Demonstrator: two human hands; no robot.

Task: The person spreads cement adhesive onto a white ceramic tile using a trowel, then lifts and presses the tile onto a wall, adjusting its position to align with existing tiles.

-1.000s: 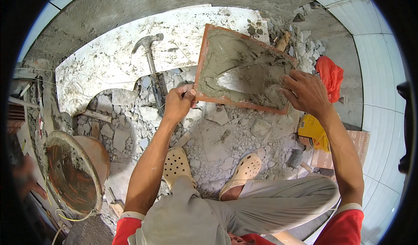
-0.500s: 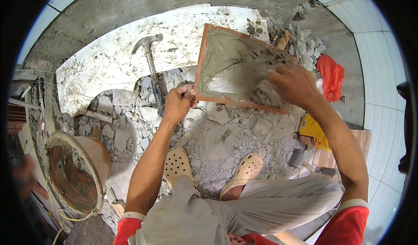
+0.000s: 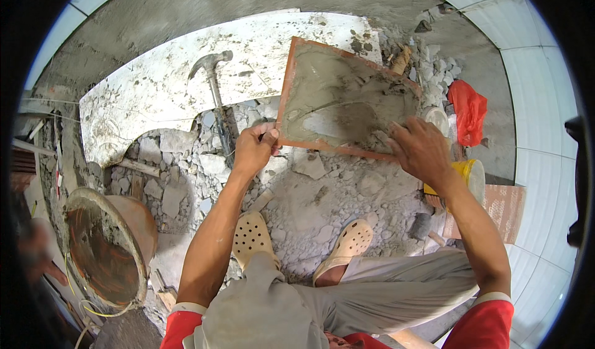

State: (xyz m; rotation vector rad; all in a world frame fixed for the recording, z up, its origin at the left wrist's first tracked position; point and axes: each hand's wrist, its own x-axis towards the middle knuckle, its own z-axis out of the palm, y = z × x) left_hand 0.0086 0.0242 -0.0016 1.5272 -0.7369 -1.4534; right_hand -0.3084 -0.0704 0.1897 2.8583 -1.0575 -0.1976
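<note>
A rectangular reddish-brown tile point(image 3: 286, 95) is raised and tilted above the rubble. Wet grey mortar point(image 3: 334, 70) covers most of its face, with smooth wet streaks and rougher lumps toward the right. My left hand point(image 3: 255, 150) pinches the tile's near left corner between thumb and fingers. My right hand point(image 3: 425, 152) is at the tile's near right part, its fingers curled down against the mortar. Whatever those fingers may grip is hidden by the hand and the mortar.
A claw hammer point(image 3: 214, 88) lies across a white mortar-spattered board point(image 3: 155, 70) and broken rubble point(image 3: 304, 200). A mortar-coated bucket point(image 3: 145, 225) leans at the left. At the right are a red plastic bag point(image 3: 468, 113), a yellow bucket point(image 3: 474, 178) and a mallet point(image 3: 423, 226).
My right hand has moved toward me and slightly right over the tile, and the mortar beneath its path looks more spread. My left hand keeps its hold on the corner.
</note>
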